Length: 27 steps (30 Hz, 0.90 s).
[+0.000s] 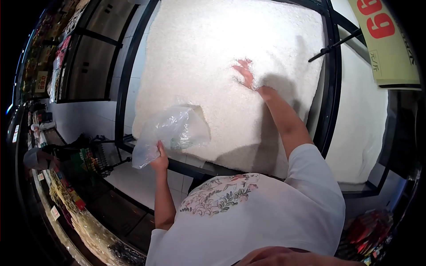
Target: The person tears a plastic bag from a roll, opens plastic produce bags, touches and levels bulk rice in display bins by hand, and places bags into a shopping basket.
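My left hand (pixel 160 158) is closed around the edge of a clear plastic bag (pixel 174 126). The bag bulges out over the near left corner of a large bin of white rice (pixel 208 48), its mouth toward the grains. Faint green print shows on its lower side. My right hand (pixel 244 74) lies half sunk in the rice, right of the middle. Grains cover part of the palm and the wrist side. The fingers that show are stretched out and a little apart; the rest are hidden under rice.
A black metal frame (pixel 333 84) surrounds the bin, with a thin rod (pixel 333 45) jutting inward at right. A yellow price sign (pixel 386 42) hangs above a second white-filled bin (pixel 359 133). At left stand a shopping cart (pixel 95 159) and shelves of goods (pixel 82 217).
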### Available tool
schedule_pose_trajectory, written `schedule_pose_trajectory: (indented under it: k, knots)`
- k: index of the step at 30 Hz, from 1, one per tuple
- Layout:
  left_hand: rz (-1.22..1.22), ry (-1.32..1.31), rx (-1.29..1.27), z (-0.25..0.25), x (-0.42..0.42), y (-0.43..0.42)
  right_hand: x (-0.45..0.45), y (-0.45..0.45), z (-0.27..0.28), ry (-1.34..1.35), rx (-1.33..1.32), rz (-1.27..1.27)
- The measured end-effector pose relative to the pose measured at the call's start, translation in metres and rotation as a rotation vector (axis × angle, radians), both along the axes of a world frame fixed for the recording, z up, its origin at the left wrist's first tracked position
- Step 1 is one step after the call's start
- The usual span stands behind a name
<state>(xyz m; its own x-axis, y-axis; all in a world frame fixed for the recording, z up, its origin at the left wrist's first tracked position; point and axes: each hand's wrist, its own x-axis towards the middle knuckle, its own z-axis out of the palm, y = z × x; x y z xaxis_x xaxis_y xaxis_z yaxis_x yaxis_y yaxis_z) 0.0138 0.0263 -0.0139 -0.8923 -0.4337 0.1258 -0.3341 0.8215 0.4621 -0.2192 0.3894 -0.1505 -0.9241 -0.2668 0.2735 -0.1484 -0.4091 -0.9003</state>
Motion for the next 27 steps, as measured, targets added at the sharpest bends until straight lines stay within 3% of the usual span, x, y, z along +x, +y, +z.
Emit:
schedule_pose_trajectory:
  k: [2, 8, 13, 15, 18, 23, 25, 27]
  knots:
    - [0.006, 0.034, -0.027, 0.001, 0.0, 0.0, -0.007, 0.025, 0.016, 0.488, 1.318, -0.368]
    - [-0.017, -0.124, -0.085, 0.004, 0.002, -0.005, 0.009, 0.062, 0.008, 0.381, 1.301, -0.59]
    - [-0.015, -0.066, -0.134, 0.012, -0.002, 0.003, 0.036, 0.072, -0.015, 0.352, 1.145, -0.606]
    - [-0.017, -0.052, -0.129, 0.009, -0.001, 0.003, 0.054, 0.071, -0.027, 0.337, 0.992, -0.765]
    - [-0.034, -0.033, -0.102, 0.004, 0.0, 0.0, 0.086, 0.067, -0.026, 0.396, 1.006, -0.818]
    - [-0.051, -0.041, -0.106, 0.008, 0.0, 0.001, 0.147, 0.037, 0.008, 0.192, 1.054, -0.805]
    - [-0.045, -0.037, -0.104, 0.0, 0.001, -0.005, 0.17, 0.017, 0.021, 0.201, 1.228, -0.787]
    - [-0.046, -0.036, -0.102, -0.003, 0.001, -0.006, 0.197, -0.015, 0.033, 0.079, 1.287, -0.601]
